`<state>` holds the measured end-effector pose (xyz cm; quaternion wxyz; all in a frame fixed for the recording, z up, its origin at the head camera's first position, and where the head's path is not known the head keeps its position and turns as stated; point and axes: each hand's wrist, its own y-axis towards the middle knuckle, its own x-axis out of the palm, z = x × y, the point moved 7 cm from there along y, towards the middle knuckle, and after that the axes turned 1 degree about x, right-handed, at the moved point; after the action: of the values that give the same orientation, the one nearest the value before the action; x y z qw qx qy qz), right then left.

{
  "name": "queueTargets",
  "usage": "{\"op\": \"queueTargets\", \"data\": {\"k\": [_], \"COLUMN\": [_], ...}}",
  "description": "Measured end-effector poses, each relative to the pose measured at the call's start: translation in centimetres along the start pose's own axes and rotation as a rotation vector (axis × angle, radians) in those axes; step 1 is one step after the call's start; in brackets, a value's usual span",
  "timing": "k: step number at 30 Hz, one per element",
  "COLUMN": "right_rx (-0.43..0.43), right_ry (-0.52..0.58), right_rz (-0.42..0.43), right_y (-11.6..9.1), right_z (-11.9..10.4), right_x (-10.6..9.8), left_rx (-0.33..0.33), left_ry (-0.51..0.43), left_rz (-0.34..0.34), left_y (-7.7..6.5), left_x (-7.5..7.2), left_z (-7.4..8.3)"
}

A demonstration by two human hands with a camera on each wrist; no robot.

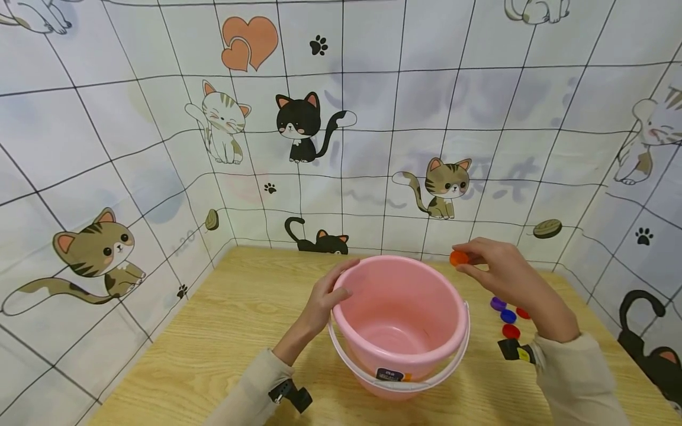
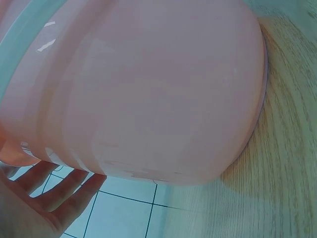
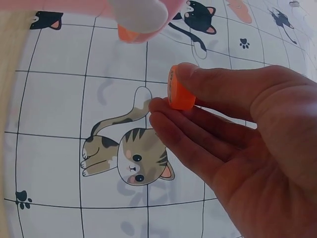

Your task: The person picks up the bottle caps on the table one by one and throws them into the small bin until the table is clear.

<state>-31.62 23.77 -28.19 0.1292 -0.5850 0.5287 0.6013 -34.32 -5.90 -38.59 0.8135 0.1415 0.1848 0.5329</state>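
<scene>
A pink plastic bucket (image 1: 394,331) with a white handle (image 1: 426,383) stands on the wooden table. My left hand (image 1: 324,296) grips its left rim, the thumb over the edge and the fingers along the outer side. In the left wrist view those fingers (image 2: 74,191) lie against the bucket wall (image 2: 163,94). My right hand (image 1: 498,263) is raised beyond the bucket's right rim. Between thumb and fingertips it pinches an orange bottle cap (image 3: 182,91), held on edge in the right wrist view. The bucket's visible inside shows only its bare pink bottom.
Right of the bucket, a purple cap (image 1: 498,303), a blue cap (image 1: 508,316) and red caps (image 1: 511,331) lie on the table (image 1: 213,355). Behind and at both sides rise sheets (image 1: 373,118) printed with cats and a grid.
</scene>
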Motion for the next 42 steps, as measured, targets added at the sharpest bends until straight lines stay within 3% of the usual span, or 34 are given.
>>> {"op": "queueTargets", "data": {"k": [18,32,42], "right_rx": [-0.023,-0.097,-0.107], "right_ry": [0.013,0.000,0.026], "right_rz": [-0.009,0.032,0.006], "right_y": [1.5,3.2,4.2], "right_z": [-1.4,-3.1,-4.4], "right_x": [-0.1,-0.6,-0.7], "left_rx": [-0.005,0.005,0.011], "left_ry": [-0.014,-0.002,0.015], "left_rz": [-0.005,-0.006,-0.003], "left_y": [0.0,0.1,0.1], "left_x": [0.0,0.0,0.0], "left_z": [-0.1,-0.2,-0.2]}}
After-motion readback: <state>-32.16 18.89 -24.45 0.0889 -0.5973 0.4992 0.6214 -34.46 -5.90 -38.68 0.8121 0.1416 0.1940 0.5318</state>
